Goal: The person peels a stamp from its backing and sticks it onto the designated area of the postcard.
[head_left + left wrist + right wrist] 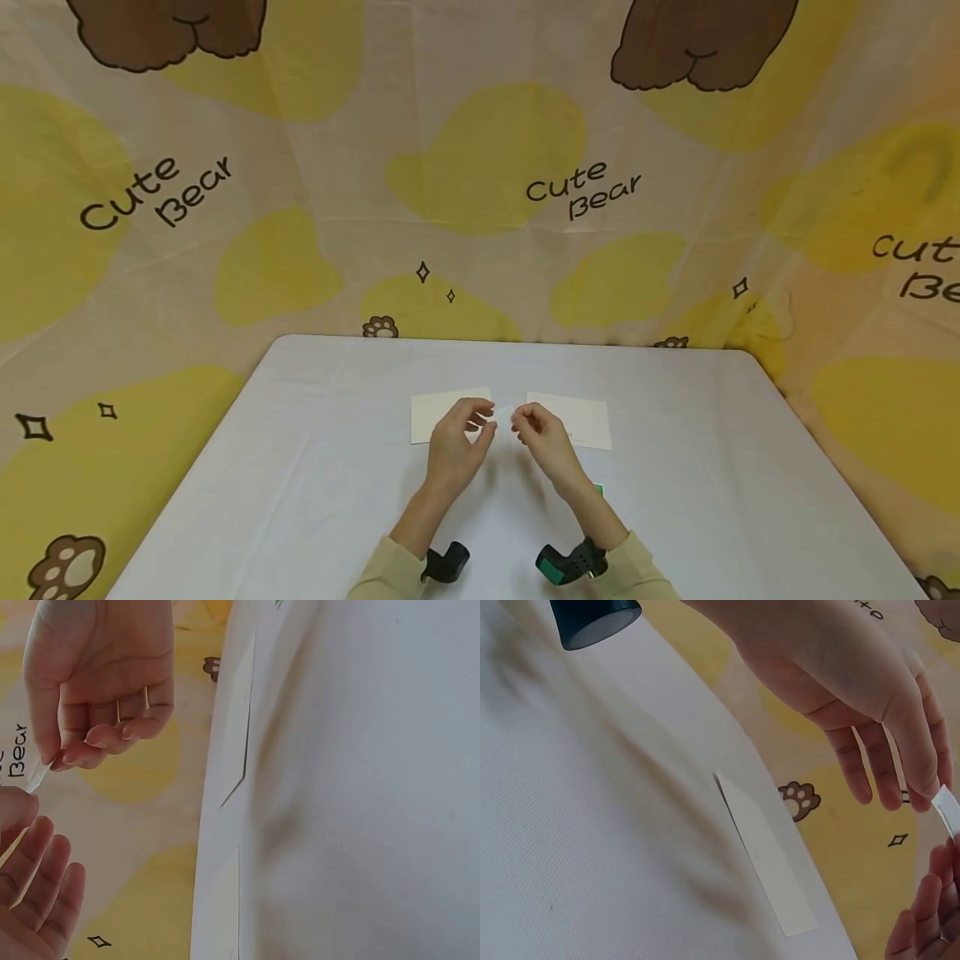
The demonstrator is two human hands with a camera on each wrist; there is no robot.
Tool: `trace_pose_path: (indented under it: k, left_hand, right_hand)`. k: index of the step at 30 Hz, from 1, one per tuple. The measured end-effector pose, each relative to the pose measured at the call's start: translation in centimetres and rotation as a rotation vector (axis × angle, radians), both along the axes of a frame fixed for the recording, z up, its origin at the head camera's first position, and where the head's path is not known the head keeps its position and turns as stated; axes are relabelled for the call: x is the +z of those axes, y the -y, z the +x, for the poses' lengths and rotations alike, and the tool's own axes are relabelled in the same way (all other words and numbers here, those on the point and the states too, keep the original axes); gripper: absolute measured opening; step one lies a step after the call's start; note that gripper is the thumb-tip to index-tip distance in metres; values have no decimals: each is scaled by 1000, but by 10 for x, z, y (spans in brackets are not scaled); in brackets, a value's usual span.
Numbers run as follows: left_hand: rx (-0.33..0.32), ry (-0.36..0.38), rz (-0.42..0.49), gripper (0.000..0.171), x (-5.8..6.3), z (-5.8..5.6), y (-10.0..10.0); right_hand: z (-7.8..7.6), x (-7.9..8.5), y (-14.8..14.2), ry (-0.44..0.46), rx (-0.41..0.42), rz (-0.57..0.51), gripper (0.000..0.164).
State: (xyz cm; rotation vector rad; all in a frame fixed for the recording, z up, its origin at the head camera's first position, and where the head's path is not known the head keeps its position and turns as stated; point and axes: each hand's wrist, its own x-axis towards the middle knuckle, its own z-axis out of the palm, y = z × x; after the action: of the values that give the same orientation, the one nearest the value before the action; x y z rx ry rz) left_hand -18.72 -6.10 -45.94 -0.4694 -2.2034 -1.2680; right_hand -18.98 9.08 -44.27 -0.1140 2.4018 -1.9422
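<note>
I find a small white strip (pixel 946 812) raised above the bench (pixel 345 475), bridging the gap between my hands: left hand (pixel 454 450) pinching one end, right hand (pixel 551 447) the other. Two cream cards (pixel 590 421) lie beyond.

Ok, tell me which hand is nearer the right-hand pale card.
Right. In the head view, the right hand overlaps the left part of the right-hand pale card; the left hand is farther left, overlapping the other pale card.
</note>
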Motion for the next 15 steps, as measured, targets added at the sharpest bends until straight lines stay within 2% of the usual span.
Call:
trace_pose_path:
  k: [6, 11, 15]
  left_hand:
    - [-20, 111, 141, 12, 1, 0, -1]
    - [-7, 219, 186, 4, 3, 0, 1]
    - [-41, 333, 228, 6, 3, -1, 3]
  right_hand:
    - [11, 20, 4, 9, -3, 11, 16]
    - [11, 19, 4, 0, 7, 11, 15]
    - [11, 17, 4, -6, 22, 1, 13]
